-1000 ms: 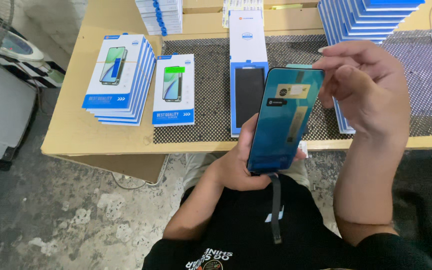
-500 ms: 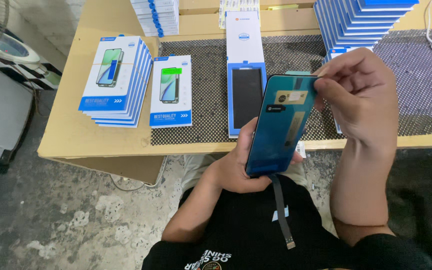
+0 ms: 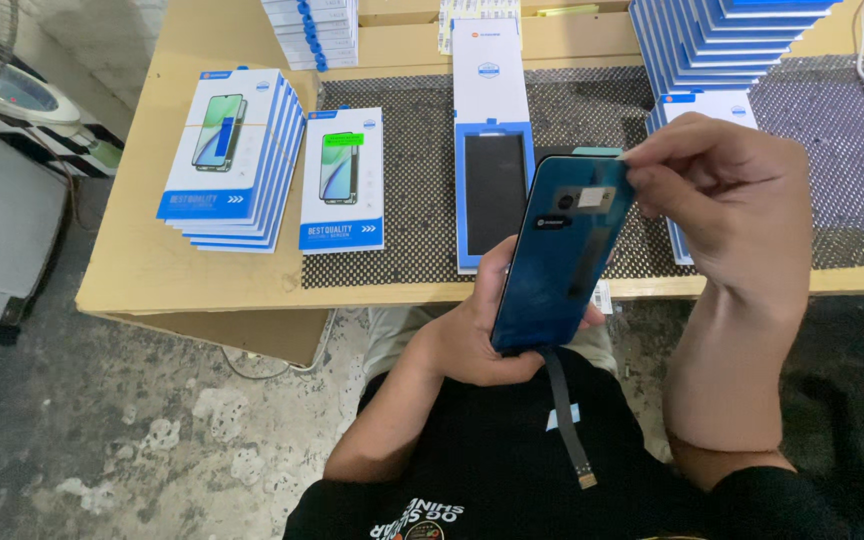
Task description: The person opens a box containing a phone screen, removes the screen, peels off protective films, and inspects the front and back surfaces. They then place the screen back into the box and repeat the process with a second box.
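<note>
Hands share a blue phone screen tilted upright above the tabletop: left hand grips its lower end, right hand pinches its top corner.

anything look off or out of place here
Nothing looks damaged or spilled. The left hand holds a blue phone screen panel with its dark flex ribbon dangling loose; the right hand pinches its top corner. The blue-and-white boxes are stacked slightly fanned.

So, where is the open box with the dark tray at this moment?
In the head view, the open box lies on the black mat at table centre, just behind the blue screen panel.
</note>
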